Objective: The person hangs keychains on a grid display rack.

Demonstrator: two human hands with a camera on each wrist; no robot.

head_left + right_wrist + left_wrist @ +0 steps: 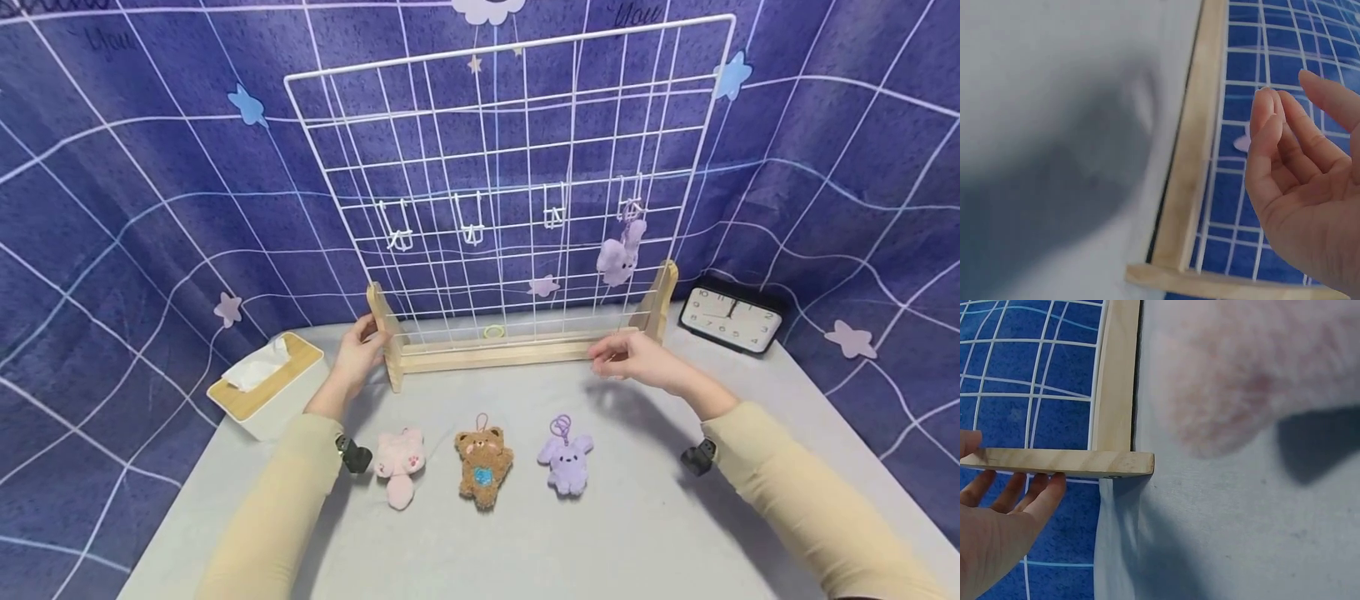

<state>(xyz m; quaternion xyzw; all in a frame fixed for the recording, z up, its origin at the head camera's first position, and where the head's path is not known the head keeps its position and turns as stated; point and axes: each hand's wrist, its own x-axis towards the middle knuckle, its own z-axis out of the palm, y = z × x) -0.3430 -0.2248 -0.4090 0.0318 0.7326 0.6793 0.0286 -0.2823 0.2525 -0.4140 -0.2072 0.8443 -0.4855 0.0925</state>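
Left hand (354, 357) grips the wooden upright (1085, 462) at the grid rack (528, 148)'s left end, thumb and fingers on opposite faces. Right hand (637, 360), fingers loosely bent and holding nothing, is at the rack's bottom rail (495, 357), toward its right end; contact unclear. Pink plush (399, 462), brown bear (483, 467) and lilac plush (567, 467) lie in front of the rack; second lilac plush (619, 260) hangs on its rightmost hook (631, 202).

Setting: curtained nook; home or studio, cannot tell. Evidence: blue star-print curtain (112, 208) behind and at both sides of pale surface (637, 533); tissue box (276, 387) and clock (731, 317) on it.
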